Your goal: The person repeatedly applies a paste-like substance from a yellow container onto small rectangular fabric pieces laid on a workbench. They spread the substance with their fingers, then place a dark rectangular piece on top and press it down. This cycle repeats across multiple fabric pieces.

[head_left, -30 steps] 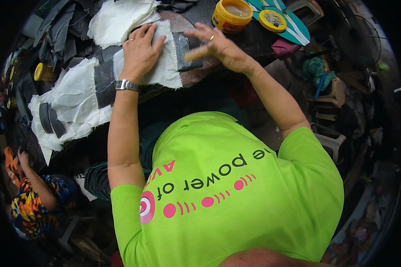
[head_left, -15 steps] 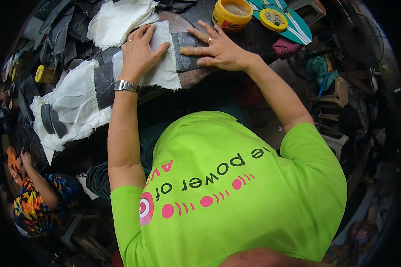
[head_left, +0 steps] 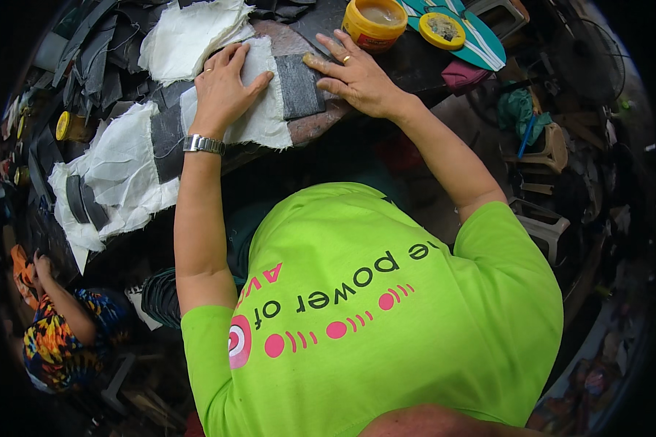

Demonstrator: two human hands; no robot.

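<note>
My left hand (head_left: 224,91) lies flat on a frayed white cloth piece (head_left: 271,113), its thumb apart from the fingers. A dark grey rectangular strip (head_left: 300,89) sits against the right edge of that cloth. My right hand (head_left: 364,81) has its fingers spread over the strip's right edge, with yellowish smears on the fingertips. I cannot tell whether these fingertips press on it or hover. Neither hand grips anything. Behind my right hand stands an open yellow jar (head_left: 375,29) with a pale substance inside.
A yellow lid (head_left: 442,31) rests on teal sole-shaped pieces (head_left: 481,45) at the back right. Stacked white cloth (head_left: 193,40) and dark scraps (head_left: 98,58) lie at the back left. More white cloth (head_left: 127,153) covers the left side. Another person (head_left: 69,328) is at lower left.
My right hand has slid a little to the right, uncovering more of the dark grey strip. My left hand stays on the white cloth.
</note>
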